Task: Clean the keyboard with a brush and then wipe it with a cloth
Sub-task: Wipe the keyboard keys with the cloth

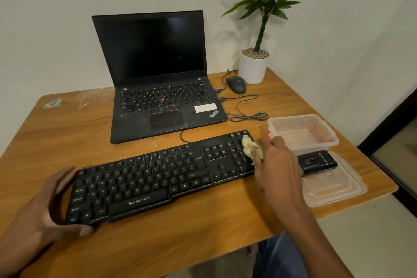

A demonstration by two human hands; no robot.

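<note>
Keyboard (158, 178) first: the black Zebronics board lies slantwise across the near half of your wooden table (158, 244), its left end nearer you, its right end angled toward the back. Your left hand (45, 207) cups that left end, fingers spread around the edge and thumb (84, 230) pressed along the front corner, so the hand is half open and bracing the board. Your right hand (277, 165) is closed around a crumpled pale yellow cloth (251, 148), which you press onto the number pad at the right end. Just right of that hand, a black brush (318, 161) lies across a clear plastic lid (334, 185), beside an open clear plastic container (302, 131). Behind the keyboard stands an open ThinkPad laptop (158, 74) with a dark screen; a cable runs from the keyboard toward it. A black mouse (235, 84) sits beside a white potted plant (253, 67) in the far right corner.
</note>
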